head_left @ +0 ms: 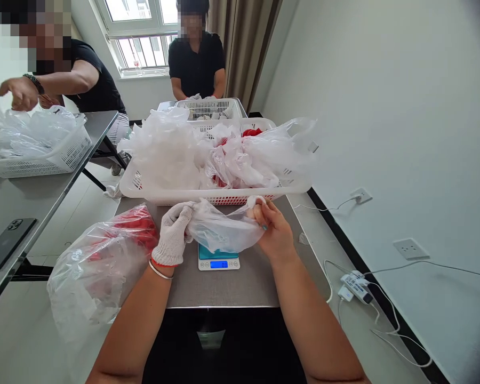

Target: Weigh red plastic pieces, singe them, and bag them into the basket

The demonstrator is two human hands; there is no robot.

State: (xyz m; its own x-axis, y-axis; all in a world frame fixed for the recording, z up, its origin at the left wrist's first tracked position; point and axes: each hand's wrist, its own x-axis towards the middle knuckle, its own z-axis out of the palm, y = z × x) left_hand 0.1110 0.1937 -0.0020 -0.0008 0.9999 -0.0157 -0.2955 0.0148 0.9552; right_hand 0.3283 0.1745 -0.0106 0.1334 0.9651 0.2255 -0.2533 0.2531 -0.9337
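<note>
A clear plastic bag [224,230] is stretched between my two hands, above a small digital scale [218,264] with a blue top and a lit display. My left hand [174,232], in a white knitted glove, pinches the bag's left end. Bare fingers of my right hand [274,224] grip its other end. The bag looks thin and nearly flat. Left of my gloved hand lies a large clear bag [100,266] with red items inside. Just beyond my hands stands a white plastic basket [160,196] heaped with clear bags, some holding red items.
On the left, a grey table [60,194] bears another white basket [36,166] of bags and a phone [10,245]. One person [98,80] leans over it; another person [196,66] is behind a far basket [238,109]. A power strip [357,287] with cables lies at right.
</note>
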